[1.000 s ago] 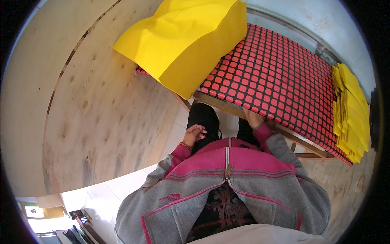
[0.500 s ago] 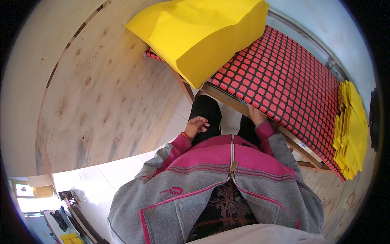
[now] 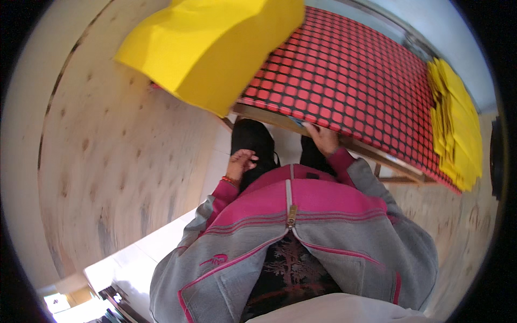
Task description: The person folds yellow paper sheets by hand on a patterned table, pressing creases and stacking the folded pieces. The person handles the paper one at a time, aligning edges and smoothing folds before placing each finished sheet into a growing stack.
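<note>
My left hand (image 3: 241, 163), with a red-orange bracelet at the wrist, is beside my left knee over black trousers. Its fingers are loosely bent and somewhat apart, and I see nothing in them. My right hand (image 3: 323, 141) is at the front edge of the table, against the wooden rail (image 3: 272, 117) below the cover. Its fingers reach up and left toward a narrow gap with something bluish in it; the tips are partly hidden. A red and black patterned cover (image 3: 344, 75) lies on the tabletop. Over its left end hangs a large yellow sheet-like piece (image 3: 215, 54).
A stack of folded yellow pieces (image 3: 455, 126) hangs over the table's right end. Along my left stands a pale wooden board (image 3: 118, 145). White floor tiles (image 3: 148, 245) show below it, with dark furniture at the lower left. A wall rises behind the table.
The whole view has shifted, so the table and yellow pieces appear farther left and higher. More of my right hand's fingers shows at the rail. My left hand's fingers have loosened slightly.
</note>
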The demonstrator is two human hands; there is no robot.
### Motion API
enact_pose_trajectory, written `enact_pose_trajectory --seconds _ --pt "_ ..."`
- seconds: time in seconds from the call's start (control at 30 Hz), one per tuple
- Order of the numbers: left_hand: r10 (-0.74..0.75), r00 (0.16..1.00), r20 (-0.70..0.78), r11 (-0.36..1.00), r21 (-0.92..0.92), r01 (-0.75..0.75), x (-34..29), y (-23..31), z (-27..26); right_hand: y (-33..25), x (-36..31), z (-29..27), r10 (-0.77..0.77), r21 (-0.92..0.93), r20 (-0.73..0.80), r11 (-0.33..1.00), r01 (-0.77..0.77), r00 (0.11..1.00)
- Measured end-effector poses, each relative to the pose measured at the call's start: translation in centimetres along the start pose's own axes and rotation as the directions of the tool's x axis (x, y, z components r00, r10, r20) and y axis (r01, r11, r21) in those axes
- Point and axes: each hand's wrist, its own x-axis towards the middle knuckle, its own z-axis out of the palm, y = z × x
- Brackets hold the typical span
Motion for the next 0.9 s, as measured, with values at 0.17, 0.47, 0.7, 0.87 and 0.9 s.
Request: enact_pose_trajectory --seconds 0.17,0.47,0.7,0.87,0.9 --pt "0.024 1.000 -0.009 1.000 0.009 -0.024 -0.2 0.1 0.0 -1.6 -1.0 -1.8 0.016 0.179 0.479 0.977 -0.116 0.878" --pt "0.217 0.975 -0.044 0.964 0.167 -0.207 -3.8 4.5 -2.0 -6.9 -2.0 -9.2 -0.172 0.057 0.618 0.983 0.175 0.767" --pt "0.554 0.813 -0.179 0.780 0.452 -0.432 -10.5 16.5 -1.5 -17.8 6.6 -14.0 -0.417 0.187 0.571 0.905 0.383 0.707" --pt "0.842 0.530 -0.096 0.523 0.381 -0.762 -14.8 25.6 1.9 -22.5 14.7 -15.1 -0.662 0.368 0.353 0.748 0.553 0.660" --pt "0.904 0.426 -0.039 0.418 0.291 -0.861 -14.6 26.9 2.7 -22.9 15.6 -15.7 -0.551 0.506 0.409 0.800 0.323 0.727"
